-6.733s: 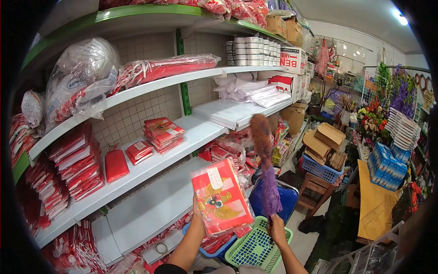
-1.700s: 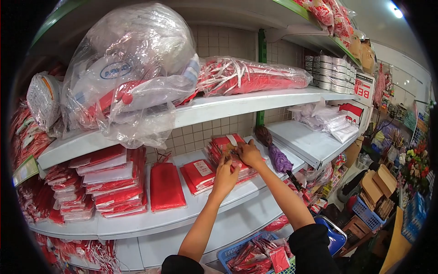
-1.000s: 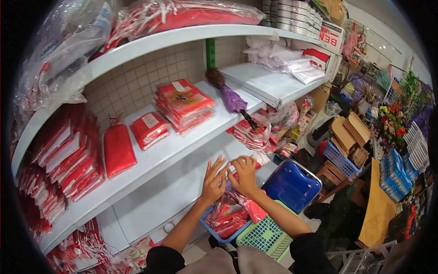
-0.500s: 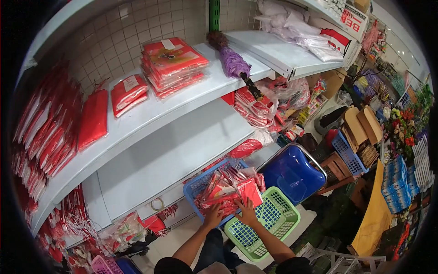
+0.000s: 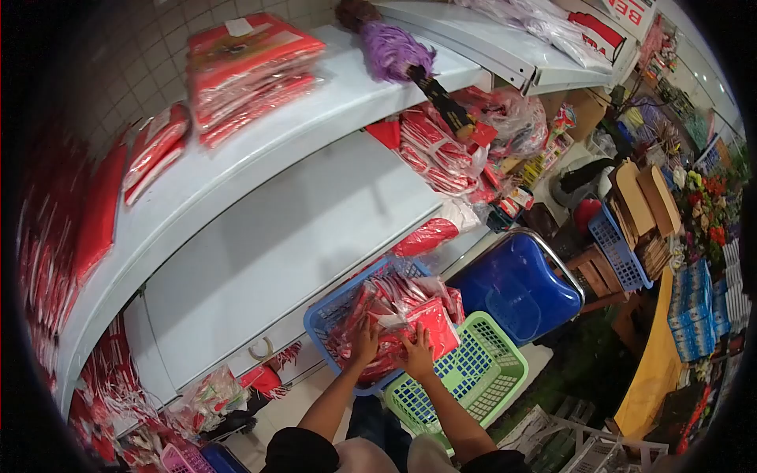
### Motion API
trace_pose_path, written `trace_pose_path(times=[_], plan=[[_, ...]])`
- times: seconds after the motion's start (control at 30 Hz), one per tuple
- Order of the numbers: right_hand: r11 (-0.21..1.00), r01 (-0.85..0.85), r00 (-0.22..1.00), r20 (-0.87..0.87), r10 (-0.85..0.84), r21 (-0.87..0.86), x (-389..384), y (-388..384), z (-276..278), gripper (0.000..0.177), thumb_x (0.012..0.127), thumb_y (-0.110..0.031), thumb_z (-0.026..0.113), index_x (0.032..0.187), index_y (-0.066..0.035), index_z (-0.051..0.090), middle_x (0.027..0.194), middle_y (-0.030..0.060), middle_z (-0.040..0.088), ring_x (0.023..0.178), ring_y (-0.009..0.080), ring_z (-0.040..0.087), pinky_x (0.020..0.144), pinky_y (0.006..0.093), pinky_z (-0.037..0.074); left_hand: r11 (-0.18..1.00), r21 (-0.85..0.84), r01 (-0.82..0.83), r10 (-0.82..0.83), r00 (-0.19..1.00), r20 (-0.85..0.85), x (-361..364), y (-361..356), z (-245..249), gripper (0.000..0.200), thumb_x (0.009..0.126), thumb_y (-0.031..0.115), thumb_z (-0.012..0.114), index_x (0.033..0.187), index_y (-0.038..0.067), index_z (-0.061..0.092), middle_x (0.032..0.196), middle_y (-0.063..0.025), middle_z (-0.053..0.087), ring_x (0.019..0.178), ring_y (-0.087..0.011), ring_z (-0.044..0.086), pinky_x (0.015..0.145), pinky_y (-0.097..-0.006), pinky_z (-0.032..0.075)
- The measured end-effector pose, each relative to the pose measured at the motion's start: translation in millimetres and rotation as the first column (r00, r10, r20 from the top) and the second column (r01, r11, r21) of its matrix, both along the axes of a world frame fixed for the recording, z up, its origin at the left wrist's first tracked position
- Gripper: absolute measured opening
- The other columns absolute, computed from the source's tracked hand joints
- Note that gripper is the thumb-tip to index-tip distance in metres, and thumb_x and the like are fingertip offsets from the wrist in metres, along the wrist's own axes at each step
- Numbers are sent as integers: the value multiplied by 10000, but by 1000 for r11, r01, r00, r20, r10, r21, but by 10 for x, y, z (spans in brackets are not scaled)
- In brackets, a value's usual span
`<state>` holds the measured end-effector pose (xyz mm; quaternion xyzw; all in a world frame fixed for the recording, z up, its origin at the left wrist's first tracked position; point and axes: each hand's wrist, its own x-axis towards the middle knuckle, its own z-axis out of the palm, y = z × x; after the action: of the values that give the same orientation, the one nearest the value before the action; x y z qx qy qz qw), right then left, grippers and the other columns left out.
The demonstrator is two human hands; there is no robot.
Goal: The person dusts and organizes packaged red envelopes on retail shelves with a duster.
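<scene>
Red plastic-wrapped packets [image 5: 386, 303] fill the blue basket [image 5: 319, 315] in front of me. My left hand [image 5: 365, 344] rests on the packets at the left, its fingers partly sunk among them, so its grip is unclear. My right hand [image 5: 418, 355] lies with spread fingers on the lower edge of a flat red packet [image 5: 435, 325]. That packet leans at the right side of the pile, beside the green basket [image 5: 512, 378], which shows a bare lattice floor.
A wide white shelf [image 5: 276, 229] lies beyond the baskets. Above it, another shelf holds stacked red packets [image 5: 248, 75] and a purple duster-like bundle [image 5: 397, 51]. A blue stool [image 5: 516, 288] stands at the right.
The view has shifted closer to the shelves and baskets. My left hand has moved up onto the packets, and my right hand has shifted slightly along the flat packet.
</scene>
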<state>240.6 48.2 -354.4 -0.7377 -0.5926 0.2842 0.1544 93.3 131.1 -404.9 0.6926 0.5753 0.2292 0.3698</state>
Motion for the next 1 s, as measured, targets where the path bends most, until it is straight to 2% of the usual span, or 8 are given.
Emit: trace_pose_path(times=[0.17, 0.4, 0.5, 0.53, 0.63, 0.77, 0.93, 1.0], plan=[[1000, 2, 1000, -24, -2, 0, 38, 1, 4, 661, 658, -370, 725, 1257, -305, 452, 1457, 200, 79, 1298, 492, 122, 900, 700, 259, 988, -127, -85, 93, 994, 60, 21, 60, -70, 556, 847, 219, 560, 1295, -35, 351, 1296, -215, 394, 1210, -357, 368, 1009, -391, 305], [1000, -26, 997, -66, 26, -7, 93, 32, -28, 657, 640, -353, 736, 1238, -318, 467, 1442, 215, 118, 1292, 489, 150, 889, 707, 263, 976, 207, -66, 93, 988, -120, -97, 247, -94, 388, 617, 122, 762, 899, 11, 519, 1051, -161, 506, 957, -311, 516, 842, -365, 429], [1000, -27, 997, -73, 27, 6, 120, 27, -46, 665, 633, -355, 740, 1238, -326, 465, 1437, 226, 125, 1288, 489, 163, 882, 715, 257, 985, -148, -85, 101, 989, 106, -100, 284, 68, 309, 614, 105, 764, 787, 25, 522, 940, -139, 534, 840, -278, 547, 753, -359, 446], [1000, -29, 996, -79, 30, 8, 111, 27, -53, 670, 630, -357, 741, 1239, -328, 464, 1435, 229, 126, 1286, 490, 167, 879, 718, 254, 998, 60, -8, 6, 1000, 31, -127, 262, 145, 241, 653, 90, 734, 721, 14, 515, 807, -118, 547, 732, -246, 563, 659, -346, 440], [999, -21, 994, -106, 18, -29, 121, 6, 14, 638, 643, -384, 736, 1227, -302, 492, 1426, 238, 156, 1287, 482, 173, 948, 658, 244, 966, -222, 136, -147, 989, -34, -128, 198, 564, 212, 711, 69, 676, 668, -11, 484, 712, -107, 532, 669, -235, 551, 599, -342, 416], [987, 46, 958, -287, 0, 155, 232, -99, -121, 515, 706, -392, 701, 1181, -250, 559, 1415, 228, 208, 1297, 449, 182, 1032, 519, 230, 987, 115, 110, -126, 982, 138, -152, 6, 902, 129, 748, 46, 621, 782, -20, 517, 729, -123, 527, 663, -234, 531, 579, -354, 395], [961, 147, 877, -481, -17, 233, 526, -136, 245, 419, 784, -348, 646, 1161, -175, 583, 1288, 184, 441, 1282, 365, 271, 1042, 443, 245, 924, 342, 172, -254, 943, 213, -324, 32, 1847, 318, 869, 179, 557, 1128, 14, 472, 1024, -148, 537, 927, -238, 548, 812, -321, 428], [940, 117, 825, -558, 87, 320, 638, -53, 557, 474, 825, -313, 613, 1247, -129, 498, 1238, 101, 497, 1214, 265, 387, 1001, 406, 307, 983, 78, 169, -185, 835, 519, -320, 54, 2268, 333, 889, 171, 532, 1174, 26, 442, 1105, -128, 534, 991, -207, 537, 846, -307, 425]])
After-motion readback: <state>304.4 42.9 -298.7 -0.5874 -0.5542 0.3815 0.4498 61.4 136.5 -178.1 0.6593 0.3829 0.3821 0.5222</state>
